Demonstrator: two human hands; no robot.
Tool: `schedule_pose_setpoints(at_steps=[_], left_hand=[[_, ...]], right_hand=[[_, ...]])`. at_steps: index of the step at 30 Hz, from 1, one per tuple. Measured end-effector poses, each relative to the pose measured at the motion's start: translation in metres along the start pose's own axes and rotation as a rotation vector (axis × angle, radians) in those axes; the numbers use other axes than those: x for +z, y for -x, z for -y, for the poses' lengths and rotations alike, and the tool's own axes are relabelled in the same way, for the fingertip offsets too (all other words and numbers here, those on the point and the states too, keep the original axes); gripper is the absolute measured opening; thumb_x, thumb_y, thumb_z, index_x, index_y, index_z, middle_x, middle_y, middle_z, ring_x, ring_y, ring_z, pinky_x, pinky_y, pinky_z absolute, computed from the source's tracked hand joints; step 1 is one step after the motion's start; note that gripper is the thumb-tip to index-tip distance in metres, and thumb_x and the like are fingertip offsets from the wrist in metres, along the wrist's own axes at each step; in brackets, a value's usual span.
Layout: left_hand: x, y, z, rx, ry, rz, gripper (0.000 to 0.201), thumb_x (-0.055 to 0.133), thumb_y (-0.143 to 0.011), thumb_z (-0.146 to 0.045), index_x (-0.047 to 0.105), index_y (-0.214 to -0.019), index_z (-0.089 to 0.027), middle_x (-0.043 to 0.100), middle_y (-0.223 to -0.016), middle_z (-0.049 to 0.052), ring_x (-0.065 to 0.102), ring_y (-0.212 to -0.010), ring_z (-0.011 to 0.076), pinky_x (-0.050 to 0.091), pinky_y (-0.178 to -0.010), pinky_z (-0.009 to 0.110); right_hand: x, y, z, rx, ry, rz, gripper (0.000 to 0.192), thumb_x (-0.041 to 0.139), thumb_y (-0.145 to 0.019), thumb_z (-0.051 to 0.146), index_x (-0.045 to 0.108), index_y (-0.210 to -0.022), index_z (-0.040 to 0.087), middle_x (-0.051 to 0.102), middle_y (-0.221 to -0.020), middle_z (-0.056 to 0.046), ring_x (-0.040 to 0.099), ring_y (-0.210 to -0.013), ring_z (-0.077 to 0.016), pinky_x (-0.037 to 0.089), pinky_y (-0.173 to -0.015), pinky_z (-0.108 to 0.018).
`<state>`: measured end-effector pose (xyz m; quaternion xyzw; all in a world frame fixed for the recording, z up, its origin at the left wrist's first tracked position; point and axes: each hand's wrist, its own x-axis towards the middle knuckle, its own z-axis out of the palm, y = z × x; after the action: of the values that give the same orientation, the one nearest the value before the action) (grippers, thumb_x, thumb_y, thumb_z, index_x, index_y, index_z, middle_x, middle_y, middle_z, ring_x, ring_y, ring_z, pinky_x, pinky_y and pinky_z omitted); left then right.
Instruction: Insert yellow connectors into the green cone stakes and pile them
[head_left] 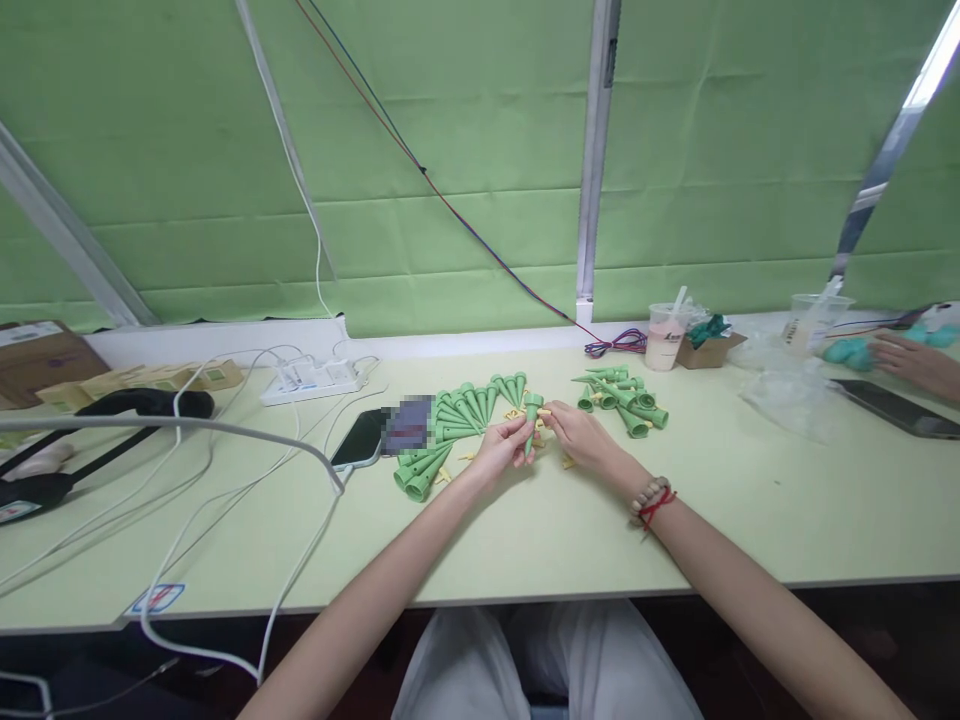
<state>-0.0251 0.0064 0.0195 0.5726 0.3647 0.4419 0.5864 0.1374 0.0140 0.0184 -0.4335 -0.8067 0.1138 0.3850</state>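
My left hand point(506, 447) pinches the green cone point(532, 402), and my right hand point(580, 436), pinching a yellow piece point(545, 412), should hold it square to the cone's side.

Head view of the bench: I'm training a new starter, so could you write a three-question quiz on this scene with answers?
1. True or false: the left hand holds a green cone.
2. What color is the small piece at the right hand's fingertips? A) blue B) yellow C) black
3. Fill in: the beaded bracelet is on the ___ wrist.

Key: 1. True; 2. B; 3. right
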Motion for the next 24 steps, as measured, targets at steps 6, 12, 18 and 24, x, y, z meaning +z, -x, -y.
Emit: schedule_pose_setpoints(at_steps=[6,12,18,24], left_hand=[[0.003,0.003,0.003,0.072,-0.101,-0.046,0.04,0.07,-0.065,-0.046,0.069,-0.084,-0.011,0.06,-0.055,0.003,0.043,-0.038,0.0056,0.026,-0.038,0.02],[-0.001,-0.006,0.002,0.141,-0.133,-0.165,0.036,0.069,-0.066,-0.043,0.068,-0.081,-0.01,0.066,-0.074,0.008,0.048,-0.043,0.0069,0.029,-0.039,0.021],[-0.024,-0.015,-0.005,0.149,-0.013,-0.413,0.04,0.07,-0.064,-0.045,0.066,-0.085,-0.011,0.065,-0.083,0.007,0.051,-0.043,0.0065,0.027,-0.038,0.021],[-0.03,-0.013,-0.01,0.075,0.07,-0.445,0.046,0.074,-0.058,-0.044,0.065,-0.089,-0.012,0.062,-0.073,0.002,0.048,-0.04,0.0045,0.022,-0.037,0.02]], right_hand=[[0.024,0.0,-0.001,0.189,-0.452,-0.049,0.043,0.025,-0.091,0.053,0.037,-0.061,0.023,0.039,-0.051,0.004,0.039,-0.046,-0.0135,0.033,-0.049,-0.027],[0.015,-0.003,0.0,0.272,-0.361,-0.021,0.054,0.022,-0.09,0.057,0.053,-0.065,0.02,0.052,-0.052,0.001,0.048,-0.05,-0.0144,0.034,-0.052,-0.026],[0.006,0.0,-0.006,0.223,0.164,-0.013,0.022,0.055,-0.081,0.041,0.067,-0.079,0.023,0.069,-0.081,-0.003,0.058,-0.068,-0.0167,0.032,-0.057,-0.025],[0.015,0.003,-0.009,0.19,0.224,0.122,0.012,0.061,-0.077,0.03,0.07,-0.081,0.024,0.069,-0.08,-0.004,0.06,-0.072,-0.0191,0.035,-0.059,-0.027]])
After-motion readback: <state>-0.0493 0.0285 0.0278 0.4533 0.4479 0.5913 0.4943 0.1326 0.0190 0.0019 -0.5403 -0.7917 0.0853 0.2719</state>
